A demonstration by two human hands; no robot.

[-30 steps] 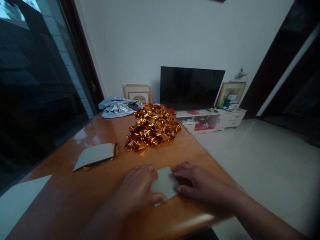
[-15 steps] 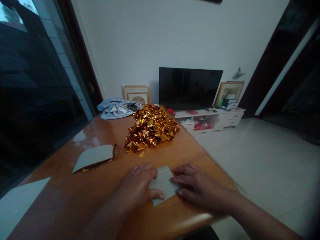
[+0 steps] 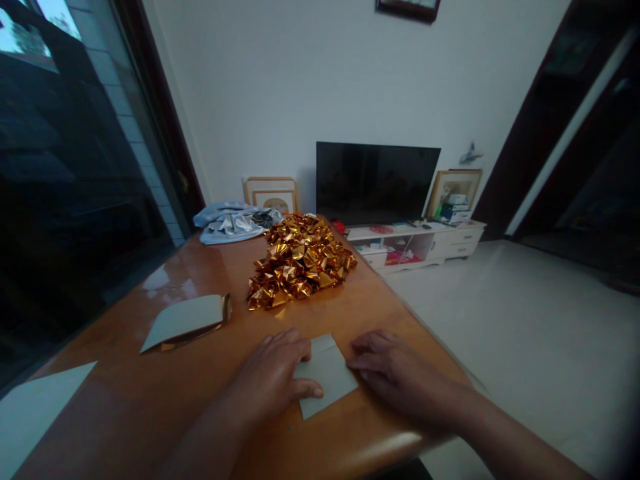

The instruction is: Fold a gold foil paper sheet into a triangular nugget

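Note:
A small pale folded sheet of paper (image 3: pixel 327 370) lies flat on the table in front of me. My left hand (image 3: pixel 280 367) holds down its left side, thumb stretched over the paper and index finger bent at the upper left edge; the other fingers are partly hidden. My right hand (image 3: pixel 393 370) rests on the table at the paper's right edge, fingers extended and a little apart, fingertips at or just beside the edge. Beyond both hands is a heap of shiny gold folded foil paper pieces (image 3: pixel 303 260).
A pale, gold-edged folded stack of paper (image 3: pixel 187 317) and another pale sheet (image 3: pixel 37 413) lie to the left on the wooden table (image 3: pixel 240 427). Bunched light-blue cloth (image 3: pixel 230 223) sits at the far end. Past the table's right edge, a television (image 3: pixel 375 183) stands on a white cabinet (image 3: pixel 455 241).
My right hand has slid slightly right, its fingertips moving from on the paper to its edge. My left hand stays on the paper. The view has tilted up slightly.

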